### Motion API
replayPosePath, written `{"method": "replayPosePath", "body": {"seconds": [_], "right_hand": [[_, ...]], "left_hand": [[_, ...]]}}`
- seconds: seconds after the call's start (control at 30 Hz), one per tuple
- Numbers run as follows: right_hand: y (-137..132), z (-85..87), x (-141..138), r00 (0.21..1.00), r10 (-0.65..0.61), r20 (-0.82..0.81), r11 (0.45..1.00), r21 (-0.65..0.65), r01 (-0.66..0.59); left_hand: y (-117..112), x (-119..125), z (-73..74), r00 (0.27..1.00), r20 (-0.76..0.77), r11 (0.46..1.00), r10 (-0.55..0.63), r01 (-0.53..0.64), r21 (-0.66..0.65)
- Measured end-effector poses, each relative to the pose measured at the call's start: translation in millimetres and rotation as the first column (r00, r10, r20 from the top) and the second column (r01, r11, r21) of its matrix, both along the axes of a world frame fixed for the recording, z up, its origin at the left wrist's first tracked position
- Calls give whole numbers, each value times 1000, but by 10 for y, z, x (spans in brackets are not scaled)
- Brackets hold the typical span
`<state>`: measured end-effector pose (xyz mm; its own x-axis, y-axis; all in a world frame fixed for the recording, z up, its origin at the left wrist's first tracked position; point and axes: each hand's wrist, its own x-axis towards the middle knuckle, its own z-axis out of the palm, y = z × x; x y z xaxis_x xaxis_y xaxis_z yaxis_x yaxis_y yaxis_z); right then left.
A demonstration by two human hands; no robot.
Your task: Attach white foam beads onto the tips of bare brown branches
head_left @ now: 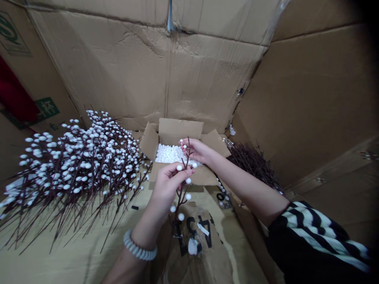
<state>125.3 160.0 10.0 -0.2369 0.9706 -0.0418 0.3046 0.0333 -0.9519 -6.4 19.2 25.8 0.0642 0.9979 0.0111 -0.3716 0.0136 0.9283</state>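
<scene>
My left hand is shut on a thin dark twig that carries several white foam beads. My right hand sits at the upper end of that twig, fingers curled close to it, and I cannot tell whether they grip it. Both hands are above an open cardboard box filled with loose white foam beads. A large heap of beaded branches lies to the left of the box. A pale beaded bracelet circles my left wrist.
A pile of dark bare twigs lies right of the box. Cardboard sheets line the back and right, and printed cardboard lies under my hands. A black-and-white striped sleeve covers my right forearm.
</scene>
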Motion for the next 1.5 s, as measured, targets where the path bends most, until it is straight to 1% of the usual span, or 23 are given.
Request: {"method": "replayPosePath", "body": {"seconds": [0.07, 0.17, 0.23, 0.33, 0.43, 0.53, 0.67, 0.8, 0.97, 1.13, 1.2, 1.3, 1.4, 1.5], "right_hand": [[-17, 35, 33, 989, -24, -148, 999, -50, 16], [-31, 61, 66, 948, -67, -311, 991, -132, 26], [-35, 63, 76, 918, -95, -384, 983, -183, 25], [-38, 58, 80, 882, -136, -451, 970, -242, 26], [-29, 41, 85, 863, -173, -474, 957, -289, 33], [-18, 6, 97, 866, -202, -457, 946, -321, 52], [-47, -34, 96, 891, -206, -405, 940, -335, 65], [-92, -11, 77, 892, -234, -387, 937, -335, 100], [-134, 85, 145, 837, -306, -453, 915, -383, 127], [-247, 183, 262, 768, -346, -539, 873, -485, 53], [-293, 208, 282, 739, -361, -569, 864, -503, 35], [-333, 223, 282, 704, -386, -596, 864, -501, 49], [-353, 225, 254, 696, -390, -602, 873, -483, 71], [-381, 219, 208, 720, -363, -591, 888, -454, 75]], "left_hand": [[-11, -2, 6, 1000, -4, 1000, 0, 0, -2], [-12, 0, 7, 1000, -13, 1000, -2, 2, -2], [-5, 1, 4, 1000, -14, 1000, -5, 5, -2], [5, 3, 2, 1000, -5, 1000, -9, 9, 2], [4, 4, 4, 1000, 7, 1000, -14, 14, -1], [-5, 6, 6, 1000, 12, 1000, 0, 0, -11], [-16, 9, 7, 1000, 23, 1000, 1, 0, -11], [-20, 12, 9, 1000, 22, 1000, -3, 3, -17], [-28, 16, 12, 1000, 3, 1000, 17, -17, -22], [-23, 17, 15, 1000, 11, 1000, 20, -20, -22], [-22, 17, 20, 1000, 19, 1000, 14, -14, -25], [-25, 18, 29, 1000, 30, 1000, 6, -5, -31], [-28, 20, 33, 999, 32, 999, 4, -3, -34], [-29, 20, 30, 1000, 27, 999, -3, 4, -36]]}}
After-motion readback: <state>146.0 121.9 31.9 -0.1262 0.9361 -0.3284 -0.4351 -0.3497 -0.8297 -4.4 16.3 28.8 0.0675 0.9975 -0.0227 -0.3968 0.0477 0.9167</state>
